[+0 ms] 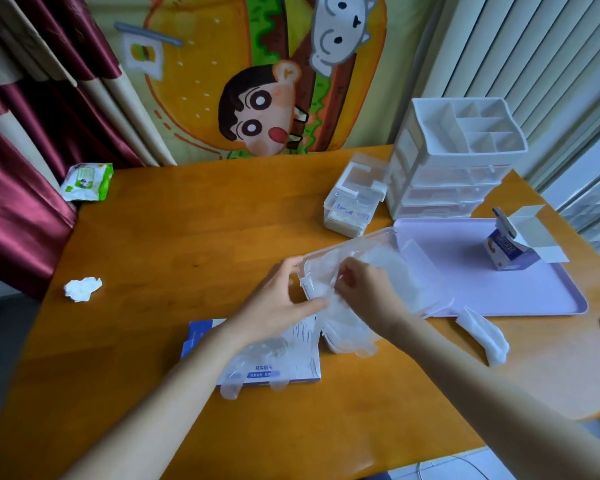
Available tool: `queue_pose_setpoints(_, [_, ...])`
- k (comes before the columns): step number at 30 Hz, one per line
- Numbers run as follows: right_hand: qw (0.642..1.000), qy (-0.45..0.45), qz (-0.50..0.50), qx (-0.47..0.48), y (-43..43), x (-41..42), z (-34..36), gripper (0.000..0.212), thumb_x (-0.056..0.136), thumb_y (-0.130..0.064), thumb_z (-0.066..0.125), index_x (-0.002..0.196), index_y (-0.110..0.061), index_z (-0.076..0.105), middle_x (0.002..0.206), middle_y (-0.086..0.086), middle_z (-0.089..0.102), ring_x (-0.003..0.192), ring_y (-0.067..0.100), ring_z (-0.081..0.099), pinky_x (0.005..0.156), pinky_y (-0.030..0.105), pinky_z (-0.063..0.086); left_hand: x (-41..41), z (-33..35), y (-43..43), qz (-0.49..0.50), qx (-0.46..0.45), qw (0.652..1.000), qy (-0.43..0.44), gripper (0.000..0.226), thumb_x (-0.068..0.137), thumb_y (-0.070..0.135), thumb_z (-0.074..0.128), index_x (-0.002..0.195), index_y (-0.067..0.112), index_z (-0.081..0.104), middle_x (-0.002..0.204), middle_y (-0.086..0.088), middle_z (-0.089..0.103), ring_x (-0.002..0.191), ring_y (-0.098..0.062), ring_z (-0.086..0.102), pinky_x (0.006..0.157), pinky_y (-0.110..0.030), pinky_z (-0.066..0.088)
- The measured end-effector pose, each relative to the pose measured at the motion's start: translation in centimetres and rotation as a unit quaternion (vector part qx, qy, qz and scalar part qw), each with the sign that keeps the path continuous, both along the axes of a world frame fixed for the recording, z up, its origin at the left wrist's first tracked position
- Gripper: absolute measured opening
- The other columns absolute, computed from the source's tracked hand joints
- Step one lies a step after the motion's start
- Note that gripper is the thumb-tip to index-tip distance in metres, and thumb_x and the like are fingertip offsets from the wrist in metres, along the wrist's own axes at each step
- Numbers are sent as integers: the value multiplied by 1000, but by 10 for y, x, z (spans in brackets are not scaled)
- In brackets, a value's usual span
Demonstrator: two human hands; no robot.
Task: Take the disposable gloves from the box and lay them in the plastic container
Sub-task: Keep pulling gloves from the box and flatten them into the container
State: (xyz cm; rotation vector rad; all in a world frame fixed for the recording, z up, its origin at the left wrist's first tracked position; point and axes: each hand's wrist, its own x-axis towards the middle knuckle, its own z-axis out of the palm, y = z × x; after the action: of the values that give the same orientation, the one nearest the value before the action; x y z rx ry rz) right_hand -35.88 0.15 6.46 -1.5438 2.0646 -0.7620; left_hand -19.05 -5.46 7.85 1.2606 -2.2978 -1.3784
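Pinched in the curled fingertips of the right hand is a bunch of translucent disposable gloves, held at the open mouth of the clear plastic container. Part of the bunch lies inside, and the rest spills over the near rim at six o'clock onto the wooden table. The container's left end is gripped by the left hand, with the thumb on the near side and the fingers curled round the far corner. The container is set askew, its right part resting on the lilac tray.

At seven o'clock of the container, just beside the spilled gloves, the blue-and-white glove box lies flat. One loose glove is draped across it under the left wrist. A second glove lies on the table at four o'clock, just off the tray's near edge.

On the tray at three o'clock an opened small carton stands. A white drawer organiser is placed at one o'clock, with a small clear lidded box beside it at twelve. A wet-wipe pack and a crumpled tissue are seen at ten and nine o'clock.
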Motion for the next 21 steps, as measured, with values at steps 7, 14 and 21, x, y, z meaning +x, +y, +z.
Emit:
queue_pose_setpoints(7, [991, -72, 96, -63, 3, 21, 6, 18, 88, -18, 65, 103, -10, 60, 93, 0, 67, 83, 12, 63, 75, 21, 50, -22, -5, -1, 142, -19, 982, 124, 19, 96, 21, 55, 77, 24, 53, 74, 12, 53, 70, -4, 48, 63, -18, 37])
queue_pose_setpoints(14, [988, -149, -19, -45, 3, -7, -3, 82, 67, -52, 65, 131, -7, 40, 125, -3, 47, 114, 10, 48, 98, 23, 40, -13, 1, -10, 197, 78, 966, 149, 27, 101, 26, 45, 118, 12, 61, 112, 10, 64, 106, -2, 57, 82, -7, 38])
queue_pose_setpoints(21, [975, -218, 46, -22, -7, -11, -1, 12, 85, -16, 69, 95, -11, 63, 92, -2, 68, 87, 8, 65, 83, 20, 53, -11, 6, -12, 198, 139, 950, 198, 26, 101, 19, 44, 99, 10, 68, 92, 4, 73, 91, -5, 66, 82, -20, 48])
